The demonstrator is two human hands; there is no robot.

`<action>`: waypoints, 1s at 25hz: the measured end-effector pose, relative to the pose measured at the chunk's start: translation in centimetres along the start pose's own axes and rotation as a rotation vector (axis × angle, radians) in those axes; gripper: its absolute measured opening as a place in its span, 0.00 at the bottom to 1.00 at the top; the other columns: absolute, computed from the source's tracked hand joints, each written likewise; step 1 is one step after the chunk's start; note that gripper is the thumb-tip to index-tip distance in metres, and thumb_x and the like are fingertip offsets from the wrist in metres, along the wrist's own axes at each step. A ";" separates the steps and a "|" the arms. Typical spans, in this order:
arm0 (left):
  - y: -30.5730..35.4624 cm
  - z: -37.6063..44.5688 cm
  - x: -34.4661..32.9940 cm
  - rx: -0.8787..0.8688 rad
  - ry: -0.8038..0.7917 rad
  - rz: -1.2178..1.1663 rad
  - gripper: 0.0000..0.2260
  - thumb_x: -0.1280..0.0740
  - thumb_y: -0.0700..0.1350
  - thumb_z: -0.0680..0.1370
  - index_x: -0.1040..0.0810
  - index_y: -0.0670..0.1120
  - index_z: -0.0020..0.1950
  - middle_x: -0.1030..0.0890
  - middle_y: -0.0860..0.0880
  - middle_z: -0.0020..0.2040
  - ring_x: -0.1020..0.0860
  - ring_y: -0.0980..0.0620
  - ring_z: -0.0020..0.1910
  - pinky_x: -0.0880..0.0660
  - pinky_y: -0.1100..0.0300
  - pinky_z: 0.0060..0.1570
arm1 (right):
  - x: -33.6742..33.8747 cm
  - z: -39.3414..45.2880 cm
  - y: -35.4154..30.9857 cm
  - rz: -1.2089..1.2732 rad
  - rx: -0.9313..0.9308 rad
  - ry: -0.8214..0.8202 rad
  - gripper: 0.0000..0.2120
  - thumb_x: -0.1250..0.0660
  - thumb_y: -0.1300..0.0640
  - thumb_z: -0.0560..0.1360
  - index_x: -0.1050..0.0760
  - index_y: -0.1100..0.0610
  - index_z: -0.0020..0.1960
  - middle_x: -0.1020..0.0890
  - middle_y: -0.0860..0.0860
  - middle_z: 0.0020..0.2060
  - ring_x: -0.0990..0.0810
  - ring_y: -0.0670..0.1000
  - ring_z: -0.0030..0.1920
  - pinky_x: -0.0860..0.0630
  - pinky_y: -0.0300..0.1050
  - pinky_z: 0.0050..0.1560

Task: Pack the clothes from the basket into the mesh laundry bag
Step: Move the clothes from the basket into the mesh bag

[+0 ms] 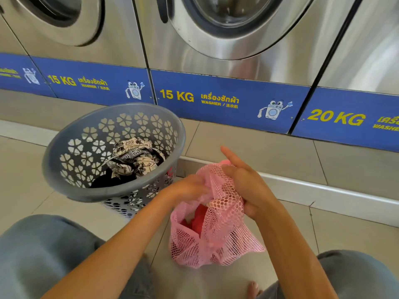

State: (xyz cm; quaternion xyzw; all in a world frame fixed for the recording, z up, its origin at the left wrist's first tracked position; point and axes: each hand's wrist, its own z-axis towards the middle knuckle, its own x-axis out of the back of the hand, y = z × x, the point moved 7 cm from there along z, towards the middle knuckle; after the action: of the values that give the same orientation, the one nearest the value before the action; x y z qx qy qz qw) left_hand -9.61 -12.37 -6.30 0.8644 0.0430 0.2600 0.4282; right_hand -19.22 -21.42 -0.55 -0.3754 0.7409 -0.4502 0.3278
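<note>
A pink mesh laundry bag (pixel 218 238) hangs just above the floor between my knees, with a red garment (pixel 197 220) inside it. My right hand (pixel 246 186) grips the bag's upper edge, index finger stretched out. My left hand (pixel 187 188), blurred, holds the opposite side of the bag's mouth. To the left stands a grey plastic basket (pixel 71 147) with flower-shaped holes, tilted toward me. In it lie a black-and-white patterned cloth (pixel 133 157) and a dark garment (pixel 108 180).
A row of steel washers (pixel 226 39) with blue labelled panels (pixel 216 100) runs along the back on a raised tiled step (pixel 280 156). My knees in blue-grey trousers (pixel 43 251) frame the floor tiles. A bare foot (pixel 253 289) shows at the bottom.
</note>
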 end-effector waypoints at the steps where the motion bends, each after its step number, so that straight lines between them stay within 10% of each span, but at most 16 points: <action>1: 0.5 -0.8 1.1 0.018 0.031 0.034 0.14 0.35 0.47 0.78 0.21 0.48 0.62 0.20 0.49 0.56 0.19 0.52 0.50 0.20 0.50 0.56 | -0.3 0.3 0.2 -0.029 -0.009 0.011 0.26 0.44 0.61 0.82 0.32 0.35 0.72 0.28 0.54 0.70 0.18 0.54 0.55 0.18 0.48 0.45; 9: 2.9 -4.7 12.8 -0.099 0.473 -0.030 0.09 0.34 0.44 0.79 0.19 0.51 0.58 0.16 0.52 0.51 0.16 0.55 0.48 0.18 0.52 0.53 | -3.8 2.3 0.7 -0.200 -0.027 0.051 0.29 0.44 0.61 0.82 0.37 0.31 0.73 0.24 0.54 0.65 0.19 0.64 0.51 0.20 0.63 0.56; 14: -0.5 -2.7 16.0 0.020 0.559 0.076 0.10 0.36 0.42 0.79 0.19 0.50 0.58 0.20 0.51 0.60 0.22 0.51 0.59 0.25 0.54 0.61 | -5.5 3.9 1.0 -0.229 -0.018 0.009 0.29 0.45 0.62 0.83 0.40 0.36 0.77 0.23 0.50 0.58 0.21 0.51 0.53 0.23 0.57 0.62; 18: -4.0 2.0 17.7 0.175 0.527 0.271 0.24 0.32 0.42 0.76 0.33 0.44 0.72 0.25 0.44 0.66 0.26 0.46 0.56 0.27 0.58 0.48 | -6.7 5.5 1.6 -0.259 -0.024 0.000 0.26 0.46 0.59 0.84 0.40 0.36 0.77 0.24 0.46 0.56 0.25 0.51 0.59 0.23 0.51 0.58; 21: -8.4 4.1 20.7 0.361 0.601 0.414 0.43 0.25 0.51 0.71 0.47 0.52 0.79 0.40 0.38 0.77 0.40 0.36 0.75 0.36 0.40 0.71 | -7.7 7.2 2.3 -0.295 -0.038 0.020 0.26 0.47 0.57 0.85 0.41 0.33 0.76 0.29 0.46 0.65 0.22 0.50 0.53 0.23 0.57 0.62; 25: -12.6 5.6 21.2 0.403 0.450 0.407 0.59 0.21 0.51 0.68 0.65 0.56 0.80 0.48 0.37 0.81 0.45 0.35 0.78 0.42 0.39 0.74 | -9.3 8.7 2.6 -0.321 -0.018 -0.013 0.27 0.46 0.57 0.84 0.41 0.30 0.75 0.25 0.45 0.60 0.23 0.49 0.55 0.25 0.60 0.64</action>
State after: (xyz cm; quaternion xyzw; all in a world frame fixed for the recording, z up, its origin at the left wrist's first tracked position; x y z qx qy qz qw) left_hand 13.26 -2.13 -9.95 0.8435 0.0138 0.5099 0.1685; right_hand -8.00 -16.34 -4.81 -0.4948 0.6732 -0.4879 0.2529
